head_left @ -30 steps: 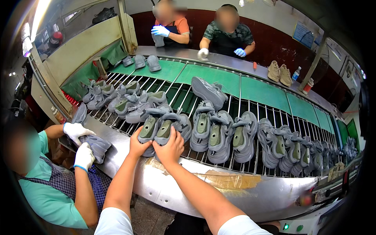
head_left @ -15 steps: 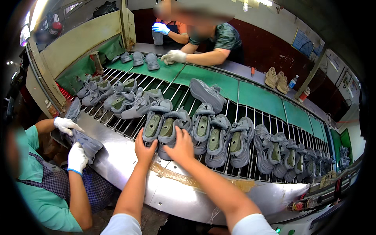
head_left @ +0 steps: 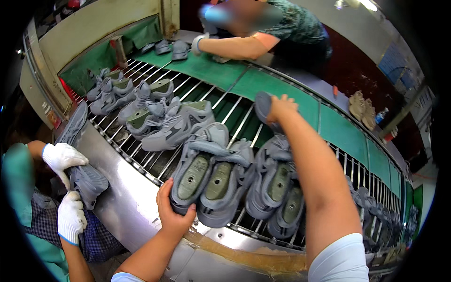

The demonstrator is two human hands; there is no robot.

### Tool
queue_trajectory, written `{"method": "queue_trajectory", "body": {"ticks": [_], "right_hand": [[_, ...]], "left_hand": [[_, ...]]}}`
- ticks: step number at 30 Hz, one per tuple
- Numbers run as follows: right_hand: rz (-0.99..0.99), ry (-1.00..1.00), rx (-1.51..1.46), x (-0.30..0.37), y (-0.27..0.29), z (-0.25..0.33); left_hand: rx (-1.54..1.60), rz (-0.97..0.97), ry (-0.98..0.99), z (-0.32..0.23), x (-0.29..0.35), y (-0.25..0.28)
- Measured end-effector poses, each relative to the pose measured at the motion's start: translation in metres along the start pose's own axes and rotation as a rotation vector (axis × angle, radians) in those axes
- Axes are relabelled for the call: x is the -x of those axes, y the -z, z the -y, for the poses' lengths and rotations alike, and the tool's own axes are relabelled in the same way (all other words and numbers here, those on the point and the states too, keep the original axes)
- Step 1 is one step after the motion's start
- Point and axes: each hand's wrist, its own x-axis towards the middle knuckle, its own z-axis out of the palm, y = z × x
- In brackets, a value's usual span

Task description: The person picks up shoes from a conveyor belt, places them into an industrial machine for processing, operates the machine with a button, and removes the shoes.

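Grey sneakers with green insoles stand on a rack of metal rods in front of me. My left hand (head_left: 174, 209) is closed round the heel of the leftmost sneaker (head_left: 192, 178) in the near row, thumb on one side and fingers on the other. Another sneaker (head_left: 221, 188) stands right beside it. Reaching across the rack, my right hand (head_left: 283, 110) grips a tilted grey sneaker (head_left: 263, 107) whose sole is turned up. My forearm hides part of that shoe and some of the row under it.
At the left, a co-worker's white-gloved hands (head_left: 70, 216) hold a grey shoe (head_left: 89, 185). Across the green belt (head_left: 263, 87), another person's gloved hand (head_left: 199, 44) is near several grey shoes. A metal ledge (head_left: 136, 192) edges the rack. Tan shoes (head_left: 361, 109) stand on the far shelf.
My right hand has left the near-row shoes and moved forward onto the tilted sneaker. My left hand stays at the leftmost sneaker's heel. The view has come closer to the rack.
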Motion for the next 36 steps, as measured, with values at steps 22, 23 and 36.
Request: {"method": "queue_trajectory", "body": {"ticks": [22, 23, 36], "right_hand": [[-0.694, 0.194, 0.028, 0.068, -0.027, -0.160], [-0.751, 0.180, -0.003, 0.099, -0.018, -0.184], [-1.061, -0.766, -1.390, 0.902, -0.096, -0.388]], "left_hand": [[0.047, -0.016, -0.081, 0.008, -0.010, -0.004], [0.061, -0.035, -0.086, 0.006, -0.011, -0.008], [0.731, -0.004, 0.234, -0.131, 0.190, -0.083]]}}
